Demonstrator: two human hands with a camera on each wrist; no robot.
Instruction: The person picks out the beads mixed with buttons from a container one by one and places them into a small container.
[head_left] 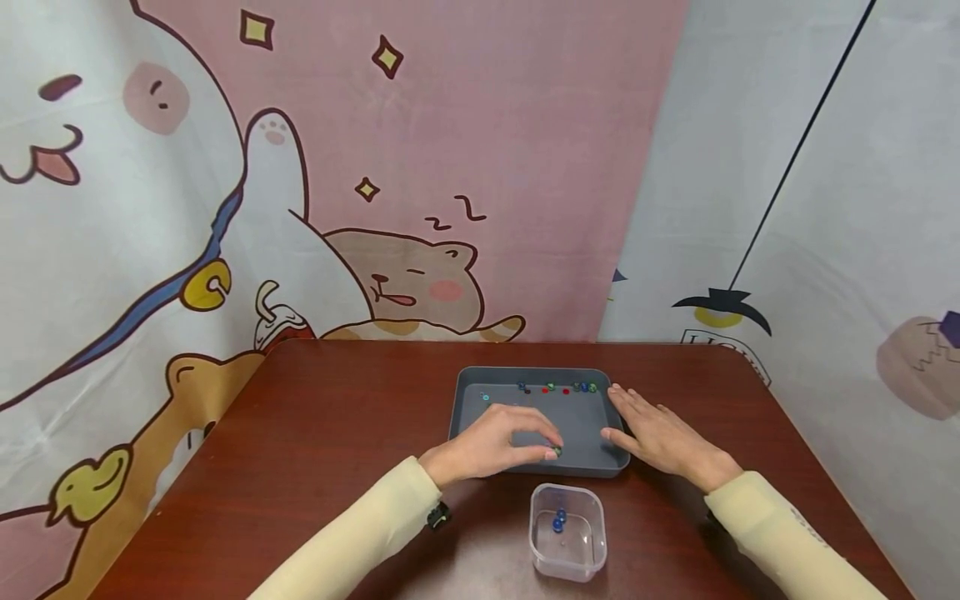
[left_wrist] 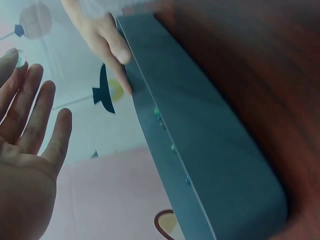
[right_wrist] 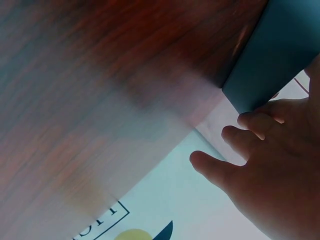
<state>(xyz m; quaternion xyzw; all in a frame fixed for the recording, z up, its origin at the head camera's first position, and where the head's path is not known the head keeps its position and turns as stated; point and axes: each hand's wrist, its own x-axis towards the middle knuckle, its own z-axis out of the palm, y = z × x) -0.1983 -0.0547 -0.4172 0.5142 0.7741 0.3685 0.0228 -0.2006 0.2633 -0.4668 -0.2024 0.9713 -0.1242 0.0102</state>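
Thumb and index finger of my left hand [head_left: 501, 439] pinch a small greenish glass marble [head_left: 557, 451] over the near side of the grey tray [head_left: 577, 429]. In the left wrist view the same marble [left_wrist: 20, 59] looks clear with a green tint, and the other fingers extend away from it. My right hand [head_left: 663, 435] touches the tray's right rim with its fingers extended. Along the tray's far side lie several marbles [head_left: 585, 387] in blue and green, with small red pieces [head_left: 566, 392] among them.
In front of the tray stands a clear plastic container [head_left: 567, 560] with blue marbles [head_left: 558, 525] inside. Both sit on a dark red-brown wooden table [head_left: 337, 433]. A cartoon-printed cloth [head_left: 480, 125] hangs behind the table's far edge.
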